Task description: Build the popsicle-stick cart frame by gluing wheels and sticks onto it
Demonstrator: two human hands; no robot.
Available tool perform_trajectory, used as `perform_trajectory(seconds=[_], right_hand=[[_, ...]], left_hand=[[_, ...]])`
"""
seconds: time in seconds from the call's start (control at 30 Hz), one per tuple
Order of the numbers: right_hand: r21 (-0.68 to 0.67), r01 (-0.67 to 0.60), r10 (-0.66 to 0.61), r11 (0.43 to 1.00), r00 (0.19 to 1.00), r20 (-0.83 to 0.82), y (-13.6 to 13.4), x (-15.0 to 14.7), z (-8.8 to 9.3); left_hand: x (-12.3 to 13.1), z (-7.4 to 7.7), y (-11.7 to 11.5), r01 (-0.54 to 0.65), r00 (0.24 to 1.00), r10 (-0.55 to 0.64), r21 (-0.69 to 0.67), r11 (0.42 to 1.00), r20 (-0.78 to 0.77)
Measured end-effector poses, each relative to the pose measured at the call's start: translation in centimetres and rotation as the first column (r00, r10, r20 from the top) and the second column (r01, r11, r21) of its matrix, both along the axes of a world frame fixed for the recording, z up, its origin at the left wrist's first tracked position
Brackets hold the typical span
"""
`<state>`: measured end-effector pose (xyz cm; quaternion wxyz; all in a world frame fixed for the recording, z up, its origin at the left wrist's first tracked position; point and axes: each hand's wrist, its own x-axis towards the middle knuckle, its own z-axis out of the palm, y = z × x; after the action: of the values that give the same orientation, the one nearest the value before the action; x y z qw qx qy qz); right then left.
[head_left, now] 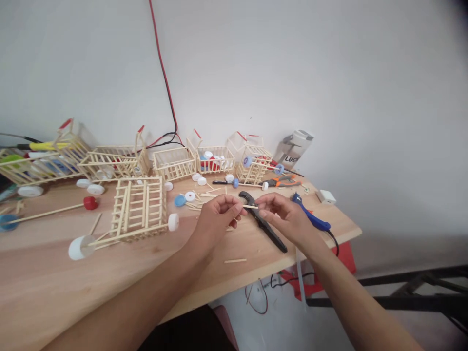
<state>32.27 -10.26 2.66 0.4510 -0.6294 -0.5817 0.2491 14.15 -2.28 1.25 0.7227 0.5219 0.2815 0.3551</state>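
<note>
Wooden stick [250,206] is spanning the gap between both hands above the black hand tool [268,229] in the head view; the left hand [222,213] is pinching one end, while the right hand [281,214] is hovering slightly open at the other, contact unclear.

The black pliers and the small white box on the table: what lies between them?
In the head view, a blue tool lies between the black pliers and the white box; the right hand partly covers that stretch.
</note>
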Motion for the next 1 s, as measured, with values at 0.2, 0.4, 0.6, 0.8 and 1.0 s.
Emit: perform_trajectory(seconds=[0.2, 0.4, 0.6, 0.8, 1.0], right_hand=[[0.237, 0.057, -0.123, 0.970, 0.954, 0.274, -0.1, -0.9, 0.5], [0.293, 0.028, -0.142, 0.956, 0.916, 0.375, -0.3, -0.3, 1.1], [0.519, 0.262, -0.481, 0.814, 0.806, 0.346, 2.1, 3.2, 3.4], [0.586, 0.214, -0.555, 0.781, 0.667, 0.497, 6.4, 5.5, 4.3], [0.479, 0.125, -0.438, 0.869, 0.648, 0.623, 8.7, 6.2, 4.3]], left_hand=[[1.1, -0.6, -0.3, 0.029, 1.000, -0.029, -0.068, 0.997, 0.003], [1.8, -0.1, -0.3, 0.017, 1.000, -0.017, -0.063, 0.998, -0.003], [1.3, -1.1, -1.7, 0.008, 0.983, 0.011, 0.104, 0.995, -0.184], [0.9, -1.7, -3.1, 0.119, 0.915, 0.061, 0.411, 0.904, -0.399], [0.8, -1.9, -3.1, 0.135, 0.906, 0.070, 0.442, 0.887, -0.417]])
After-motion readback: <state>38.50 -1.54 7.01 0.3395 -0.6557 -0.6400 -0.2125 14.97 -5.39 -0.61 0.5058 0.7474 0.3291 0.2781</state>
